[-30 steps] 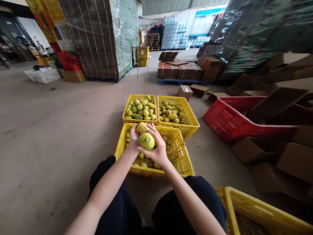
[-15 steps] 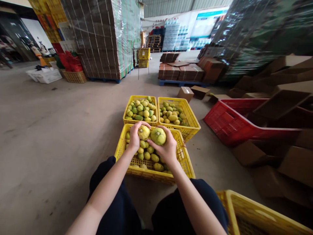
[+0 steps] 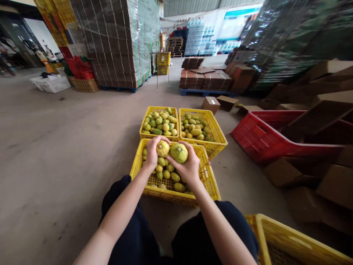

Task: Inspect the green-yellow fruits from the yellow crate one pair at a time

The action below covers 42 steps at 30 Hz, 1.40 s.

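The round yellow-green fruit (image 3: 179, 153) had matt, uneven skin. The rectangular yellow latticed crate (image 3: 172, 196) below was plastic, as was the large red crate (image 3: 255, 138); clear stretch film (image 3: 146, 44) looked glossy, the flat grey floor (image 3: 82, 136) dull.

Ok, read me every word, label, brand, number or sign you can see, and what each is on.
None can be read with certainty.
Blue-topped sign at the back: pale lettering on its strip, too small and blurred.
Back wall: red marks, too blurred to tell if they are writing.
Yellow fruit and green fruit in hand: no lettering seen.
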Motion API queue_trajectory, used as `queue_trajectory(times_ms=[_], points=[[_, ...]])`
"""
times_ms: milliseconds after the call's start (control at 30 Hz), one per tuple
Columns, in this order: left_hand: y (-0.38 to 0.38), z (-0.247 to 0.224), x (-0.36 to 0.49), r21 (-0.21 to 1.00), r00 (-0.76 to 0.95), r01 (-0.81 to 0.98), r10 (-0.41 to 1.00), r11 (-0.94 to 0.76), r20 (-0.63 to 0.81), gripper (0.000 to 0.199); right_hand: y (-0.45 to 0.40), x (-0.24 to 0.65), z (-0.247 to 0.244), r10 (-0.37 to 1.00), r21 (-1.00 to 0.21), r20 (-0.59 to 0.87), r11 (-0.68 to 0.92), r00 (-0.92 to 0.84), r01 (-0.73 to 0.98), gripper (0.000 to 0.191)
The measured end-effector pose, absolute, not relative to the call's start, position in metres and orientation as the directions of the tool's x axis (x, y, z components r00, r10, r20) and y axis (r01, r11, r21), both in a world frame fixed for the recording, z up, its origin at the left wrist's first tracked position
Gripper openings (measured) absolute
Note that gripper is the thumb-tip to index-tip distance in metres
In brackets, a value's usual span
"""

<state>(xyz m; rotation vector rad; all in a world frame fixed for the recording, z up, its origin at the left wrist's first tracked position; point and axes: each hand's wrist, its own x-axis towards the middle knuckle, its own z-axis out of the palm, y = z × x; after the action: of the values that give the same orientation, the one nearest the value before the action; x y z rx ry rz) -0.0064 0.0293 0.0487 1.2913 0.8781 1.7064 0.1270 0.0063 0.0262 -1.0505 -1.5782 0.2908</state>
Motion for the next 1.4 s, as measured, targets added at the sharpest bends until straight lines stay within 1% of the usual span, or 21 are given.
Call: queue_trajectory(times_ms=[133,233,433,667,967,1067,1167,1300,1400], points=[[0.0297,0.049,-0.0062,0.893,-0.16,-0.164,0.904,-0.42,0.396,0.041,0.0053,0.124,0.0279,0.786,-0.756,0.607,0.525,0.119,0.392,0.05],[0.0293,0.0497,-0.0058,0.904,-0.153,-0.119,0.907,-0.41,0.392,0.041,0.0056,0.1228,0.0292,0.794,-0.783,0.585,0.5,0.166,0.37,0.05],[0.0282,0.0504,-0.0059,0.907,-0.155,-0.018,0.898,-0.42,0.412,0.041,0.0065,0.1236,0.03,0.786,-0.775,0.593,0.497,0.177,0.39,0.051],[0.0278,0.0495,-0.0058,0.897,-0.152,0.01,0.886,-0.441,0.438,0.039,0.006,0.1239,0.032,0.783,-0.773,0.594,0.492,0.184,0.4,0.05],[0.0272,0.0498,-0.0056,0.901,-0.153,0.041,0.888,-0.432,0.433,0.04,0.0059,0.1242,0.0316,0.771,-0.761,0.609,0.5,0.186,0.414,0.049],[0.0278,0.0492,-0.0056,0.909,-0.159,0.015,0.897,-0.417,0.413,0.039,0.0057,0.1241,0.0318,0.772,-0.762,0.607,0.498,0.189,0.414,0.049],[0.0301,0.0482,-0.0056,0.922,-0.175,-0.052,0.913,-0.383,0.37,0.038,0.006,0.124,0.0319,0.776,-0.766,0.602,0.495,0.188,0.41,0.049],[0.0347,0.0471,-0.0055,0.933,-0.194,-0.218,0.949,-0.287,0.247,0.037,0.0067,0.1241,0.0321,0.78,-0.77,0.597,0.491,0.188,0.408,0.048],[0.0369,0.0467,-0.0061,0.919,-0.178,-0.335,0.972,-0.207,0.154,0.037,0.0071,0.124,0.032,0.787,-0.78,0.586,0.485,0.192,0.395,0.049]])
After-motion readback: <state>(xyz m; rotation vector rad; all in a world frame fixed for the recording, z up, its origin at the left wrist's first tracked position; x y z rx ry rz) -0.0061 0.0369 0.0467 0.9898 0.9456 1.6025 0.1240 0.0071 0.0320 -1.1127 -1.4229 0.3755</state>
